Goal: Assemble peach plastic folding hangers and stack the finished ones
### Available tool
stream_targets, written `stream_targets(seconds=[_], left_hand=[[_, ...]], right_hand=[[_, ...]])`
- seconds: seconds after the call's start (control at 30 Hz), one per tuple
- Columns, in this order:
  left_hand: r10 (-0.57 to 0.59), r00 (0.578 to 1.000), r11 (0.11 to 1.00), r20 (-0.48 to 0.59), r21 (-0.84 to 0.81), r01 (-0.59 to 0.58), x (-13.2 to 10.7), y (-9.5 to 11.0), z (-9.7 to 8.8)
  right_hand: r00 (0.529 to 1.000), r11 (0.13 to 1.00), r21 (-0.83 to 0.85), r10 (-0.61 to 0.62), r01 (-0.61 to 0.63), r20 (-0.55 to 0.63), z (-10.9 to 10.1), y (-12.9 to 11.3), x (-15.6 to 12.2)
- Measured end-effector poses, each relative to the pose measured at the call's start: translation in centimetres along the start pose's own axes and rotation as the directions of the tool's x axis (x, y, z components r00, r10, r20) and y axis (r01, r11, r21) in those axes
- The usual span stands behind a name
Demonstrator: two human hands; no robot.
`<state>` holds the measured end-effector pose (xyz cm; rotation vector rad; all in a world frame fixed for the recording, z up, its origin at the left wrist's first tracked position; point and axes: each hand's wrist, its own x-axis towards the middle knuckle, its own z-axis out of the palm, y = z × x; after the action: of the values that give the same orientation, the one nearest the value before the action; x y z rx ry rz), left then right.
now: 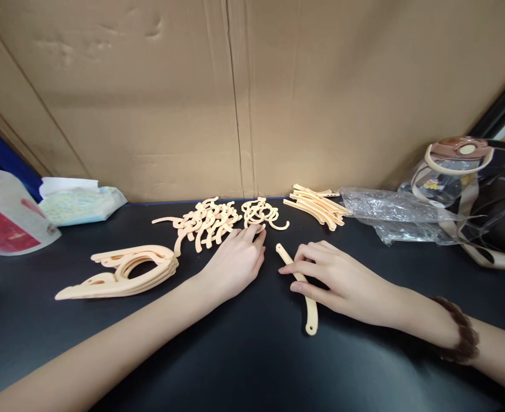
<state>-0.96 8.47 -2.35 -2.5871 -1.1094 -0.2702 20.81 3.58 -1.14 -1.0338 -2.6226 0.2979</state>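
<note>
My right hand holds a slim, slightly curved cream plastic hanger arm between thumb and fingers, low over the black table. A hole shows at each end of the arm. My left hand reaches to the near edge of a small pile of curved hook pieces. Its fingers are bent, and a bit of a cream hook piece shows at the fingertips. Left of that lies a larger pile of hook pieces. A stack of folded hangers lies beside my left forearm.
More hanger arms lie in a heap at the back right, touching clear plastic bags. Farther right stands a strapped bottle. A tissue pack and a white-and-red bag are at left. Cardboard walls the back.
</note>
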Motion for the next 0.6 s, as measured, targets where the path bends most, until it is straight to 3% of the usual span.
stream_targets(seconds=[0.33, 0.6], left_hand=[[0.039, 0.991, 0.984, -0.128, 0.180, -0.015, -0.2, 0.8, -0.1], [0.212, 0.950, 0.960, -0.229, 0.229, -0.159, -4.2, 4.9, -2.3]], right_hand=[[1.000, 1.000, -0.013, -0.007, 0.007, -0.010, 0.0, 0.0, 0.0], [0.990, 0.985, -0.116, 0.115, -0.124, -0.083, 0.3, 0.6, 0.0]])
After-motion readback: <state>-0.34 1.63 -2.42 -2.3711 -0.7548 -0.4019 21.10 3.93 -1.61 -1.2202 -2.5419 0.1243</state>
